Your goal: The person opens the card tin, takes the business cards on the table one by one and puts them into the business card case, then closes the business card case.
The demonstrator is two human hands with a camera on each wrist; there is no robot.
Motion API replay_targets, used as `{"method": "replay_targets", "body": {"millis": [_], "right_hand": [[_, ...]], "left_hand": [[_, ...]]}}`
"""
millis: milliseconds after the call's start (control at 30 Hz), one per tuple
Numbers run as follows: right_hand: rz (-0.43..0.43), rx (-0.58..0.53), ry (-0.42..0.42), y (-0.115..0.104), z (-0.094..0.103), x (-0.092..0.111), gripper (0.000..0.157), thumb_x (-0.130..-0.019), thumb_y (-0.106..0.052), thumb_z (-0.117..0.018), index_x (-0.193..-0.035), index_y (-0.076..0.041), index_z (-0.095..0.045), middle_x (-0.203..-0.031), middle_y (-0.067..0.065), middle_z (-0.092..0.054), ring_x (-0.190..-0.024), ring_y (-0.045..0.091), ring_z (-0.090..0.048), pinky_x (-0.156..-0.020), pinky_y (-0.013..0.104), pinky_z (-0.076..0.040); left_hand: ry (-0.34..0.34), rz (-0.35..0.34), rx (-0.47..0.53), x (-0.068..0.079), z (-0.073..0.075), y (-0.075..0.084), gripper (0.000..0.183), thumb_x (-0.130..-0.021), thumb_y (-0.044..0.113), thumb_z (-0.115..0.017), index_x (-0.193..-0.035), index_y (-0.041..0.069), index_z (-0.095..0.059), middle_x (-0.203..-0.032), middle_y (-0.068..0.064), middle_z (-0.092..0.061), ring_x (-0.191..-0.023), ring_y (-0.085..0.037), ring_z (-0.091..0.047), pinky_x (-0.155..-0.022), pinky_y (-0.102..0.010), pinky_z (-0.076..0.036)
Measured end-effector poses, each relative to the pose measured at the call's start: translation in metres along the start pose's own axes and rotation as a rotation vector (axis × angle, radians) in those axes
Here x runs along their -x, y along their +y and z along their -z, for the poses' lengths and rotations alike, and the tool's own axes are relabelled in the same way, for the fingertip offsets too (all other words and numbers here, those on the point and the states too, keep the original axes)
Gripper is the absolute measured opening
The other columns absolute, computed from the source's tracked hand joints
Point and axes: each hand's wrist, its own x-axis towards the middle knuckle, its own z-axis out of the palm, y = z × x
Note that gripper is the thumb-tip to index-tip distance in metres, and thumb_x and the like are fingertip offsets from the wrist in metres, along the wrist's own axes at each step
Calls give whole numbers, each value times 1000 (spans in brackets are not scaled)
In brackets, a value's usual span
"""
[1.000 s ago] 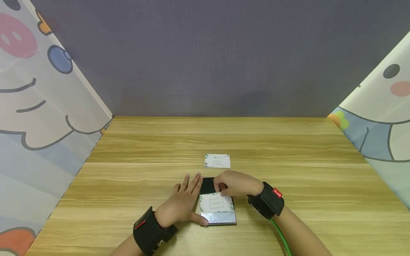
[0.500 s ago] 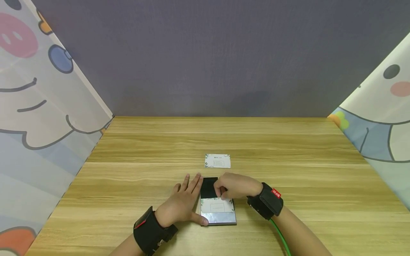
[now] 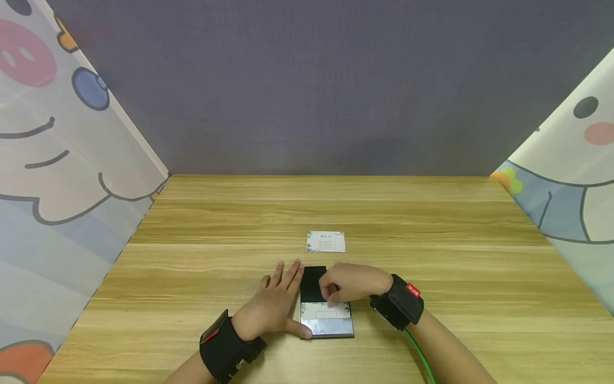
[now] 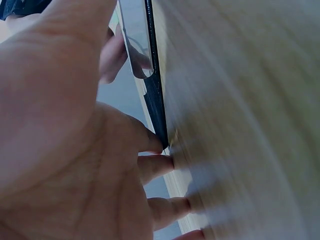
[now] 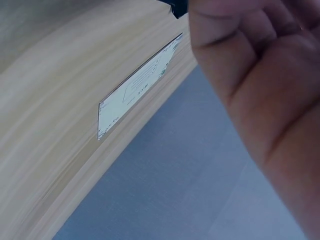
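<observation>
A black card holder [image 3: 313, 282] with a shiny silver band [image 3: 326, 327] lies in front of me in the head view. A white business card [image 3: 314, 310] with a leafy border sits on it, its lower part going under the band. My right hand [image 3: 355, 281] pinches the card's upper edge with curled fingers. Spread out on the left, my left hand [image 3: 275, 306] has its fingers straight along the holder's side and its thumb on the lower left corner. The left wrist view shows the holder's edge [image 4: 157, 112] by the fingertips.
A second business card [image 3: 326, 241] lies flat on the wooden table [image 3: 216, 224] beyond the holder. Behind the table rises a dark grey panel [image 3: 307, 90], with cartoon-printed sheets [image 3: 62, 160] at the sides. A green cable [image 3: 419, 352] runs along the right forearm.
The right hand has slid the card toward me, deeper under the silver band, and straightened it. More of the black holder shows above the card. The left hand has stayed still.
</observation>
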Motion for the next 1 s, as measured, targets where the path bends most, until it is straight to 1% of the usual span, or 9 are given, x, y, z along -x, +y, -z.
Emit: {"method": "replay_targets", "body": {"millis": [67, 233, 433, 500, 600, 767, 833, 933, 1000], "right_hand": [[-10, 4, 22, 1, 0, 0, 4, -78, -10, -67, -78, -12, -64, -62, -8, -54, -55, 1, -46, -51, 19, -39], [-29, 25, 111, 5, 2, -1, 11, -80, -15, -67, -89, -10, -64, -67, -7, -55, -60, 4, -49, -56, 23, -44], [-48, 27, 244, 14, 5, -2, 9, -83, -15, -65, -90, -9, -63, -73, -4, -59, -63, 7, -51, -58, 27, -48], [-77, 37, 294, 17, 7, -3, 7, -83, -14, -64, -88, -10, -63, -73, -4, -60, -63, 7, -52, -57, 28, -48], [-145, 81, 377, 20, 8, -4, 6, -82, -13, -64, -88, -9, -64, -71, -4, -58, -62, 9, -51, -57, 30, -47], [-263, 171, 482, 24, 11, -8, 11, -81, -10, -65, -91, -5, -64, -67, 0, -55, -59, 12, -48, -55, 32, -45], [-293, 195, 513, 27, 12, -9, 13, -80, -9, -66, -92, -4, -64, -71, 3, -58, -60, 13, -49, -54, 31, -46], [-329, 216, 548, 31, 12, -10, 18, -79, -8, -67, -96, -2, -64, -82, 8, -65, -66, 14, -55, -56, 31, -49], [-345, 220, 573, 35, 12, -12, 21, -79, -7, -67, -99, -1, -64, -91, 12, -67, -72, 16, -58, -59, 32, -51]], "left_hand": [[-2, 1, -1, 0, 0, 0, 123, -57, 73, -60, -145, 1, -12, -154, -17, -10, -134, -44, -8, -100, -62, -26], [-8, 6, -12, -1, 0, 1, 124, -57, 74, -59, -145, 2, -11, -154, -16, -9, -134, -44, -7, -100, -62, -26], [-6, 6, -17, -1, -1, 0, 124, -57, 74, -59, -145, 2, -12, -154, -16, -9, -134, -44, -8, -100, -62, -27], [-3, 6, -15, -1, -1, 0, 124, -57, 74, -60, -145, 2, -12, -154, -16, -9, -134, -43, -8, -100, -62, -26], [2, 5, -10, -1, -1, 0, 124, -57, 74, -61, -145, 1, -12, -154, -16, -9, -134, -44, -7, -100, -62, -26], [-1, 1, 1, -1, -1, -1, 124, -57, 73, -61, -145, 1, -11, -154, -17, -8, -134, -44, -7, -100, -63, -26], [-5, 1, 6, -1, -1, -1, 124, -57, 73, -60, -145, 1, -11, -154, -17, -8, -134, -44, -6, -100, -63, -25], [-10, 1, 9, -1, -1, -1, 124, -57, 74, -60, -145, 2, -11, -154, -17, -8, -134, -44, -6, -100, -64, -25], [-12, 1, 10, -1, 0, -1, 124, -57, 74, -60, -145, 2, -11, -154, -17, -7, -134, -44, -6, -100, -64, -25]]}}
